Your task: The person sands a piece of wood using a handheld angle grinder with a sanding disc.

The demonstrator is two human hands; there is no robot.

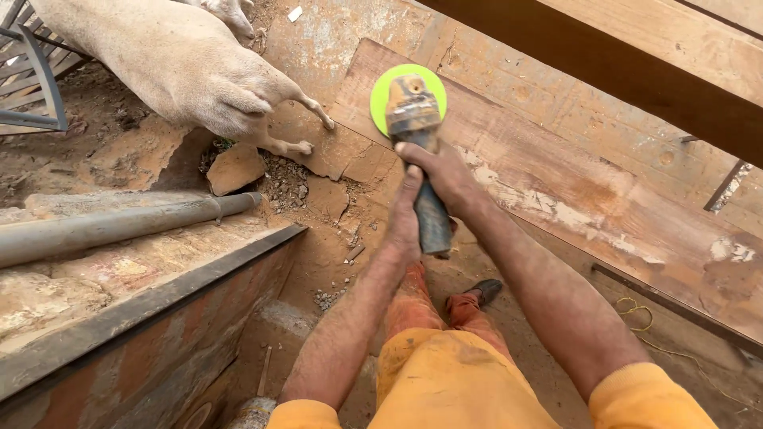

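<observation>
Both my hands grip a dusty angle grinder point(415, 119) with a bright green disc point(385, 89). My right hand point(441, 171) wraps the upper part of its dark handle. Just below and to the left, my left hand point(407, 218) closes on the lower handle point(433, 222). The green disc rests flat against a large worn wooden plank point(556, 183) that slopes from upper left to lower right. My orange sleeves and trousers show at the bottom of the view.
A pale sheep point(175, 63) stands at upper left on dirt and rubble. A grey pipe point(119, 226) and a rusty metal panel edge point(159, 302) lie at left. A heavy timber beam point(636, 56) crosses the upper right. A metal gate point(32, 79) stands at far left.
</observation>
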